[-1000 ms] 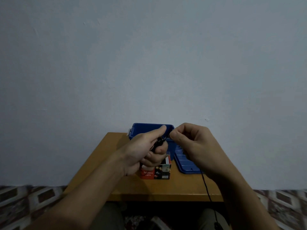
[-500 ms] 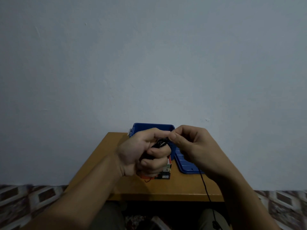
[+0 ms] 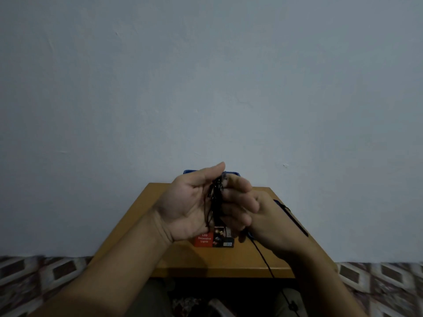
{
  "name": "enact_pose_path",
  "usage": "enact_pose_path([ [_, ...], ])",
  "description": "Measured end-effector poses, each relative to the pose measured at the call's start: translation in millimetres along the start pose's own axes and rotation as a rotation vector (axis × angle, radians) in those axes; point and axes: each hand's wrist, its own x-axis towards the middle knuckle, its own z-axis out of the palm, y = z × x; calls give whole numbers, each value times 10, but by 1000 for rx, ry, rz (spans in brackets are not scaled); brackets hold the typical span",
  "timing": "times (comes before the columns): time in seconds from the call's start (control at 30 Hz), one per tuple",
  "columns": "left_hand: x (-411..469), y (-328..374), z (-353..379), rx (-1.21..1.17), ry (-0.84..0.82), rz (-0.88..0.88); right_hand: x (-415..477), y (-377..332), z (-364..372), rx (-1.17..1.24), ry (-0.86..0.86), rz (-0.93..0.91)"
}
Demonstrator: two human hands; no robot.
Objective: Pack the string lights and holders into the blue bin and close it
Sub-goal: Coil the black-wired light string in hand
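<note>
A black bundle of string lights (image 3: 215, 197) stands upright between my two hands above the table. My left hand (image 3: 187, 207) is turned palm up with the thumb raised, and its fingers curl round the bundle. My right hand (image 3: 274, 220) sits close behind those fingers with its own fingertips hidden. The loose cord (image 3: 263, 257) trails from under it over the table's front edge. Only a strip of the blue bin's rim (image 3: 188, 172) shows behind my hands. An edge of the blue lid (image 3: 278, 202) peeks out at the right.
A red and black LED lights box (image 3: 203, 240) lies on the small wooden table (image 3: 229, 261) under my hands. A bare wall rises right behind the table. Patterned floor tiles show on both sides, and my lap is below the front edge.
My left hand has rolled palm up and its thumb has lifted off the bundle. My right hand has moved in behind the left fingers, and the cord hangs further left.
</note>
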Motion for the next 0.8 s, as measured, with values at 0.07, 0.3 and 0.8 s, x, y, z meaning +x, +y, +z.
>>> enact_pose_path([
  [0.07, 7, -10, 12, 26, 61, 42, 1, 16, -1, -7, 40, -7],
  [0.3, 54, -19, 29, 47, 291, 201, 8, 109, 26, -66, 3, 54],
  [0.8, 96, 65, 105, 65, 636, 414, 21, 170, 57, -123, 8, 182],
])
